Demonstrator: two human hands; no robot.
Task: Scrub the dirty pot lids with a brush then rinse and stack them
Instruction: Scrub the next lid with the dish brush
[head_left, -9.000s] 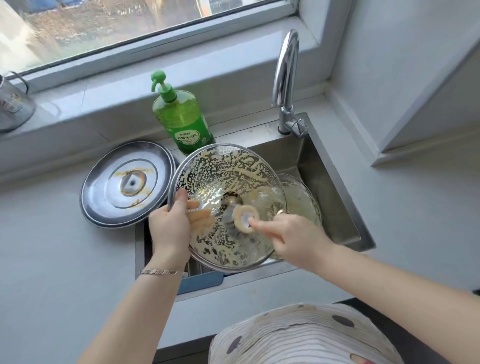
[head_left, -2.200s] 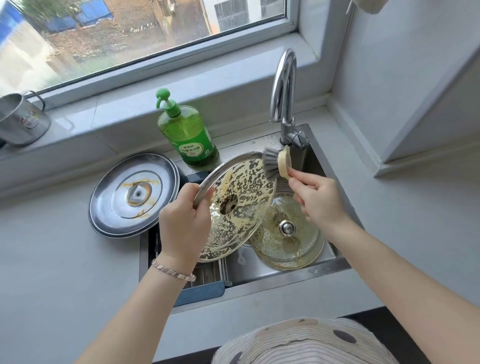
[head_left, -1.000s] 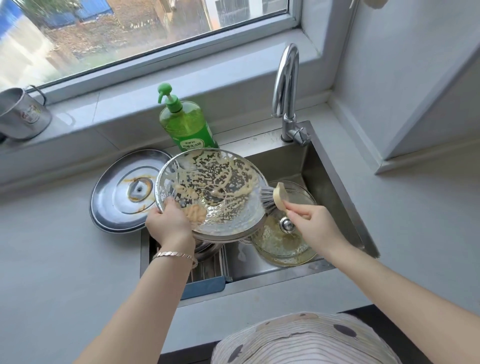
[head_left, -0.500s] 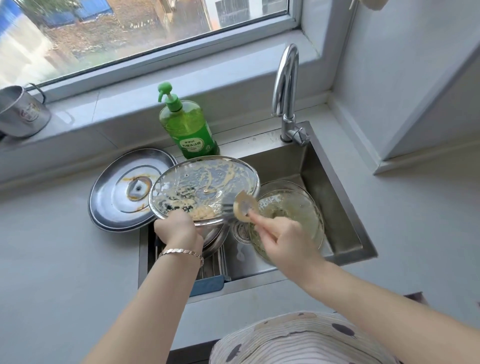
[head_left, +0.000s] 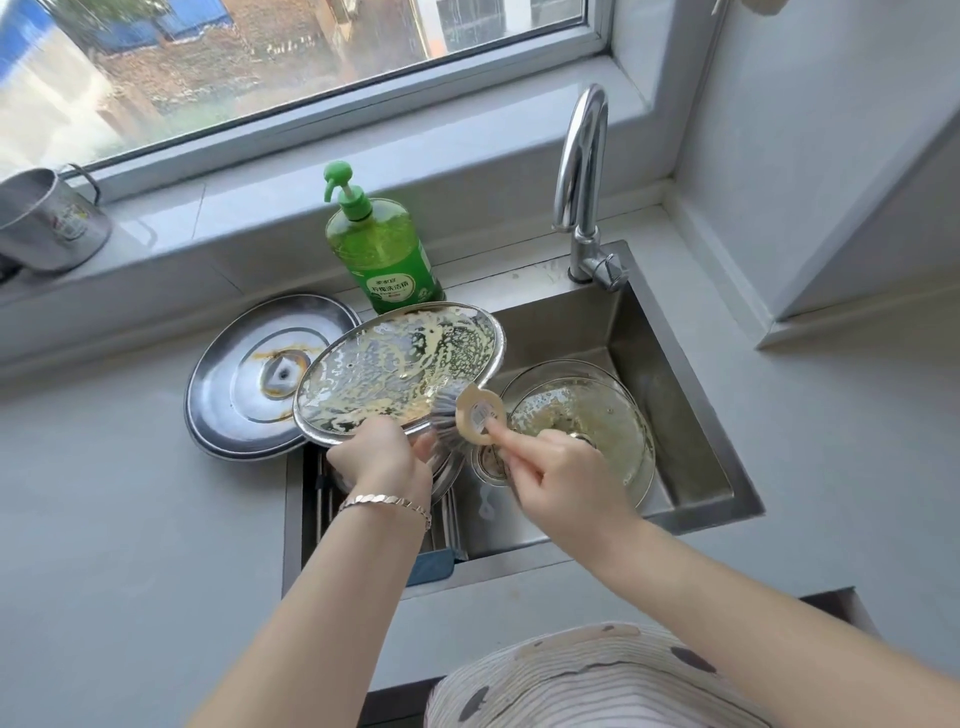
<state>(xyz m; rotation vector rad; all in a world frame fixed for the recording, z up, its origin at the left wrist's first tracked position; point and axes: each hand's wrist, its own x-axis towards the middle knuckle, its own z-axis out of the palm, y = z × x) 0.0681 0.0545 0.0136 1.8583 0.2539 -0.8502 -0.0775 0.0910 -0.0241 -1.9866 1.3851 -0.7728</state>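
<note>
Slippage is the main worry: the glass lid (head_left: 400, 371) is coated in yellowish suds and is held tilted over the left part of the sink (head_left: 563, 322) by one edge only. The left hand (head_left: 382, 460) is curled round its near rim, so a firm push from the brush (head_left: 475, 415) could, I judge, twist the wet rim out of those fingers. A drop would land it on the second glass lid (head_left: 587, 415), which lies dirty in the right of the basin, or on the steel wall, and glass on glass may chip or crack. The right hand (head_left: 556, 480) grips the brush from behind, forefinger stretched toward its round wooden back, with the bristles against the held lid's near right edge. Working that close to the rim, the brush may skid off and flick suds onto the tabletop (head_left: 114, 545). The held lid's left edge also hangs near the steel lid (head_left: 241, 382) resting on the tabletop left of the sink, and a swing could knock it. Several things are hard to make out. Foam and glare hide which face of the held lid is up and where its knob sits. The left fingers under the rim are hidden, as is most of what lies in the sink below, beyond some rack bars and a blue edge. No stream shows at the tap (head_left: 582, 171).
</note>
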